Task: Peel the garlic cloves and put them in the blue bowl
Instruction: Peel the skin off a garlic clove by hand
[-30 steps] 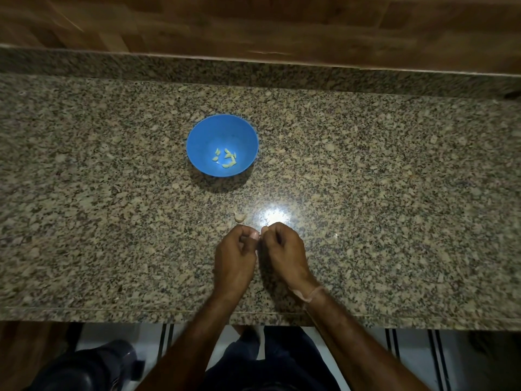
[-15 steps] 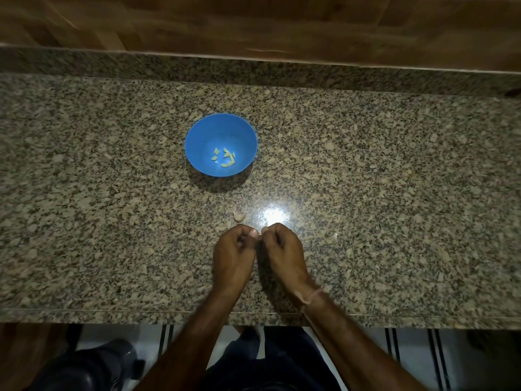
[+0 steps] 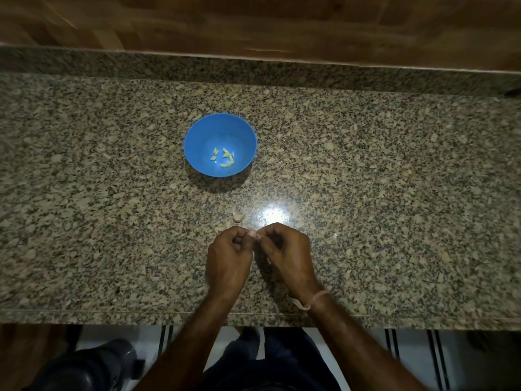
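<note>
Several peeled cloves (image 3: 224, 158) already lie in your blue bowl (image 3: 201, 139), a spare clove (image 3: 238, 217) waits on the counter (image 3: 394, 193) nearby, and your left hand (image 3: 229, 256) and right hand (image 3: 288, 253) both pinch what's probably a tiny clove (image 3: 258, 236).

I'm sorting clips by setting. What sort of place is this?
Probably a home kitchen: a speckled granite countertop, a blue bowl holding peeled garlic cloves, and the left hand and right hand pinching a clove between them.
</note>
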`<state>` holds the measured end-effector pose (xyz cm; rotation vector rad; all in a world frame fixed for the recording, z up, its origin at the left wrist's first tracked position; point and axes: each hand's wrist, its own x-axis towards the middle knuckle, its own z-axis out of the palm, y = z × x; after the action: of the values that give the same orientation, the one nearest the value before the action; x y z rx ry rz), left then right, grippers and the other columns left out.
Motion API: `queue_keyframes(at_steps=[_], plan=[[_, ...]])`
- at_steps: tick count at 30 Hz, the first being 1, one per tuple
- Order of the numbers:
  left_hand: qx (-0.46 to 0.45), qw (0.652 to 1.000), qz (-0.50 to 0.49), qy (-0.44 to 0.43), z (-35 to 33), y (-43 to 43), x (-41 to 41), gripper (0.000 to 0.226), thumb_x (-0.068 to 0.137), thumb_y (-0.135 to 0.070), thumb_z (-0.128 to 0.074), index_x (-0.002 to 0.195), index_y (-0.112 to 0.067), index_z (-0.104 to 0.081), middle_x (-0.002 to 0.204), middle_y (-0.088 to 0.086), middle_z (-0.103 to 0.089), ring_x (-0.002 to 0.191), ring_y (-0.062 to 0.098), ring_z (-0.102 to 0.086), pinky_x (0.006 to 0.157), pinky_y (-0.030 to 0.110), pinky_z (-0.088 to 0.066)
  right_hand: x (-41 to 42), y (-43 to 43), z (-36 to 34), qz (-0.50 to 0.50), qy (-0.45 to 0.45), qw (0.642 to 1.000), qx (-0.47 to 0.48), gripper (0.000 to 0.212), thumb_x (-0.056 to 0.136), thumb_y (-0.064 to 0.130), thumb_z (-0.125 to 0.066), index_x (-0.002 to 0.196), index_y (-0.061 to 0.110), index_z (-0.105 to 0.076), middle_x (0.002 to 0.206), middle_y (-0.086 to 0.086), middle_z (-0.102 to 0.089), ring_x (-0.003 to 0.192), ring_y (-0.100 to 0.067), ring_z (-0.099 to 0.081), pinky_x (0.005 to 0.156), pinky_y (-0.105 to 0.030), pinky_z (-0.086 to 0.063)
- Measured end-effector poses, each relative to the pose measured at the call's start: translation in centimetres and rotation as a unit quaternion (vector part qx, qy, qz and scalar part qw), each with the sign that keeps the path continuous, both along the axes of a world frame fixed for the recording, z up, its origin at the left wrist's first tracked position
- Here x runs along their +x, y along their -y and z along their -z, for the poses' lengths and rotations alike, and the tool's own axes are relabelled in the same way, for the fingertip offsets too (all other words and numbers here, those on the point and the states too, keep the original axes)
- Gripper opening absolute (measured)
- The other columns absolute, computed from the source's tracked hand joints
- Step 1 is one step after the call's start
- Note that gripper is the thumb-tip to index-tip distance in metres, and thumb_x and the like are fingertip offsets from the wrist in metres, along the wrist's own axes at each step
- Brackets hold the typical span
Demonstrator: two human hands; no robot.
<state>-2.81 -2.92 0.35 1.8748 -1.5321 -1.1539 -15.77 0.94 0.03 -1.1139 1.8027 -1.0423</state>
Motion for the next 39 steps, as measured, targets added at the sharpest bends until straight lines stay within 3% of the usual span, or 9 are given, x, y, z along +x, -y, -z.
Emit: queue_keyframes(at_steps=[8,12,16,19,26,29,31,35,39], plan=[[-0.015,1.0,0.018,-0.02,-0.2,-0.3,0.0,0.009,0.098,-0.032,-0.07,0.094,-0.027,-0.076,0.08,-0.014,-0.074,0.074,-0.001,-0.068,0.067,0.028,-0.055,0.3,0.1,0.2,0.001,-0.013,1.0,0.01,0.009,0.094,0.023,-0.071,0.085,0.022,-0.073,0.076,0.005,-0.074,0.072,-0.015,-0.072,0.066,-0.044,-0.06],[-0.033,0.998,0.026,-0.057,0.0,-0.4,0.1,0.009,0.097,-0.018,-0.07,0.098,-0.023,-0.078,0.086,-0.013,-0.076,0.078,0.001,-0.07,0.071,0.032,-0.06,0.2,0.1,-0.2,0.056,0.068,0.996,0.025,0.007,0.092,0.01,-0.076,0.085,0.012,-0.076,0.075,-0.003,-0.076,0.072,-0.022,-0.076,0.062,-0.027,-0.059],[-0.026,0.995,0.041,-0.081,-0.1,-0.2,0.1,0.009,0.098,-0.02,-0.07,0.099,-0.023,-0.079,0.086,-0.012,-0.077,0.079,0.006,-0.072,0.072,0.035,-0.061,-0.1,0.4,0.0,0.088,0.131,0.986,0.062,0.01,0.088,0.02,-0.076,0.087,0.011,-0.079,0.079,-0.006,-0.079,0.076,-0.028,-0.077,0.074,-0.043,-0.065],[0.006,0.992,0.038,-0.122,-0.1,0.1,0.2,0.011,0.098,-0.02,-0.069,0.097,-0.022,-0.079,0.085,-0.008,-0.078,0.081,0.012,-0.073,0.075,0.036,-0.061,-0.1,0.3,-0.2,0.117,0.228,0.963,0.083,0.01,0.093,0.007,-0.072,0.088,-0.001,-0.076,0.077,-0.014,-0.076,0.071,-0.026,-0.071,0.076,-0.045,-0.061],[0.041,0.983,0.035,-0.178,-0.2,-0.1,0.3,0.011,0.098,-0.024,-0.072,0.091,-0.02,-0.08,0.081,-0.003,-0.077,0.077,0.015,-0.072,0.072,0.034,-0.057,-0.4,-0.6,-0.2,0.045,0.059,0.997,0.006,0.007,0.091,0.015,-0.076,0.084,0.016,-0.074,0.075,-0.003,-0.075,0.074,-0.027,-0.074,0.068,-0.041,-0.062],[0.034,0.982,0.041,-0.184,-0.2,-0.2,0.3,0.009,0.099,-0.018,-0.07,0.094,-0.018,-0.077,0.075,-0.006,-0.073,0.067,0.007,-0.065,0.062,0.024,-0.051,-0.5,-0.2,-0.3,0.07,0.138,0.987,0.045,0.017,0.084,0.029,-0.077,0.087,0.013,-0.077,0.079,-0.009,-0.077,0.077,-0.034,-0.075,0.076,-0.05,-0.064],[0.036,0.979,0.041,-0.197,-0.3,-0.2,0.2,0.009,0.1,-0.01,-0.066,0.094,-0.013,-0.073,0.067,-0.012,-0.067,0.06,0.001,-0.058,0.058,0.018,-0.045,-0.4,0.1,-0.3,0.087,0.214,0.971,0.066,0.016,0.088,0.019,-0.075,0.089,0.003,-0.076,0.081,-0.02,-0.075,0.075,-0.035,-0.071,0.079,-0.055,-0.062],[0.026,0.975,0.036,-0.22,-0.5,-0.3,-0.2,0.009,0.101,-0.004,-0.061,0.099,-0.009,-0.068,0.071,-0.009,-0.066,0.062,0.002,-0.06,0.058,0.018,-0.046,0.5,0.3,-1.3,0.135,0.361,0.918,0.094,0.009,0.096,-0.002,-0.064,0.093,-0.009,-0.071,0.07,-0.016,-0.065,0.067,-0.025,-0.061,0.071,-0.039,-0.056],[0.029,0.973,0.036,-0.227,-0.3,-0.4,-0.3,0.013,0.104,-0.011,-0.058,0.095,-0.013,-0.067,0.078,-0.003,-0.068,0.07,0.006,-0.061,0.063,0.021,-0.048,0.0,0.3,-1.5,0.113,0.327,0.935,0.076,0.01,0.096,-0.001,-0.066,0.095,-0.01,-0.071,0.074,-0.015,-0.068,0.067,-0.023,-0.063,0.068,-0.035,-0.056]])
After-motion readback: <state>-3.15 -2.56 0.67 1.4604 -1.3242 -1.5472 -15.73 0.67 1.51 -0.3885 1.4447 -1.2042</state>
